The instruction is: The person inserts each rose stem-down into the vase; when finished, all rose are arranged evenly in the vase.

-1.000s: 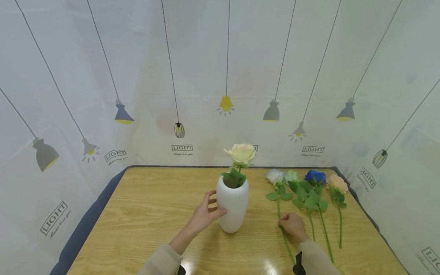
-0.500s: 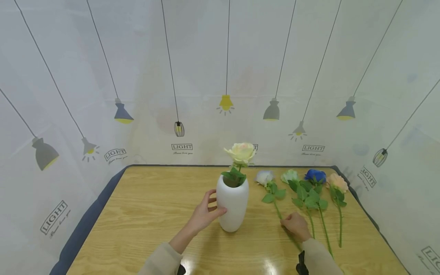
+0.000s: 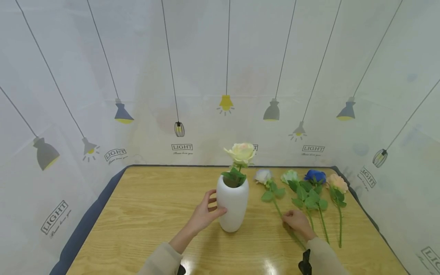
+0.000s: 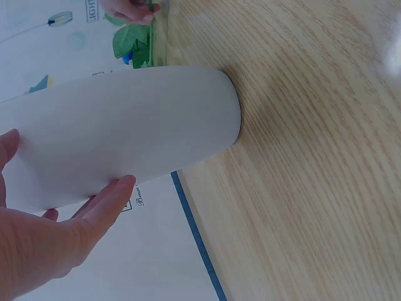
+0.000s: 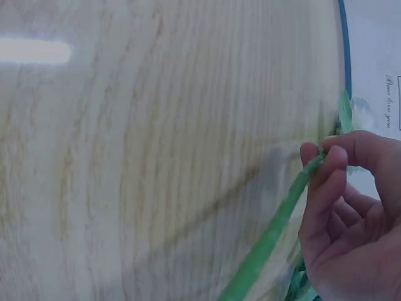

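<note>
my l hand (image 3: 203,214) grips the white tapered vase (image 3: 233,206), in from the edges of the light-wood table (image 3: 154,198); r hand (image 3: 297,222) pinches the white green-stemmed rose (image 3: 263,177), bloom nr back edge, w/ room btwn hands.

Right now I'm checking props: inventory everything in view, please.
Table: 1, light wood, centre
Border: 1, dark blue, table edge
Vase: 1, white, on table
Cream rose: 1, cream, in vase
Lilac rose: 1, whitish, right of vase
Mint rose: 1, pale green, next right
Blue rose: 1, blue, next
Peach rose: 1, peach, far right
Printed lamps: 9, multicoloured, white wall covering
LIGHT captions: 7, black, same covering
Sleeves: 2, beige, bottom
Wrist devices: 2, black, cuffs
Left hand: 1, bare, gripping vase
Right hand: 1, bare, pinching lilac stem
</note>
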The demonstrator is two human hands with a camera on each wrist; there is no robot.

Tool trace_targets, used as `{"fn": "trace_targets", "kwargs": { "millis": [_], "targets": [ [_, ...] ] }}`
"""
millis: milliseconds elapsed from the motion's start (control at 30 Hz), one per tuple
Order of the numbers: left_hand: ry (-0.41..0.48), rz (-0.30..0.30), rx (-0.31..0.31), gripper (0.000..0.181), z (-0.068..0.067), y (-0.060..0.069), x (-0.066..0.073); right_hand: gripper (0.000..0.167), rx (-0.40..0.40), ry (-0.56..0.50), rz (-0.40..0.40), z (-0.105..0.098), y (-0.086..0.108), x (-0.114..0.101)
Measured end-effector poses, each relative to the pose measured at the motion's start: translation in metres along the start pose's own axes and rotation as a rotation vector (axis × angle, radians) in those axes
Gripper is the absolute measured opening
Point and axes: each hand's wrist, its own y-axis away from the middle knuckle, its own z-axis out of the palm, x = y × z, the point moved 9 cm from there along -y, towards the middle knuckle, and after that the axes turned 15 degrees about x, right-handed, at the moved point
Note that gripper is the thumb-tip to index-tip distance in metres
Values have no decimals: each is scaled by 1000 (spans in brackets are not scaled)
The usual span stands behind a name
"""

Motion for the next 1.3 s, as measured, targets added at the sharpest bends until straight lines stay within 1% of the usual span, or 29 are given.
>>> {"fn": "trace_targets", "kwargs": {
  "millis": [100,200,300,500,667,800,933,1033,1133,1233,1300],
  "targets": [
    [0,-4,5,66,0,0,0,24,-36,-125,31,0,-1,-6],
    [-2,-9,9,66,-1,0,-1,30,-75,-214,8,-2,-4,-16],
    [0,-13,9,66,-1,0,0,32,-107,-260,-35,-6,-6,-26],
    [0,-10,8,66,-1,0,0,34,-152,-302,-126,-12,-5,-50],
    [-2,-2,5,66,0,0,0,35,-190,-332,-153,-16,0,-67],
    [0,-1,4,66,0,1,0,39,-188,-373,-187,-21,2,-82],
    [-5,0,6,66,0,2,2,39,-156,-451,-237,-30,6,-102],
    [-13,4,5,66,0,3,4,36,-127,-545,-262,-38,12,-119],
    [-15,9,2,65,0,3,4,32,-107,-686,-256,-44,17,-135],
    [-7,15,-1,66,0,1,2,28,-109,-894,-223,-48,22,-149],
    [-1,15,0,67,1,-2,-5,25,-114,-1046,-208,-52,25,-159]
  ]
}}
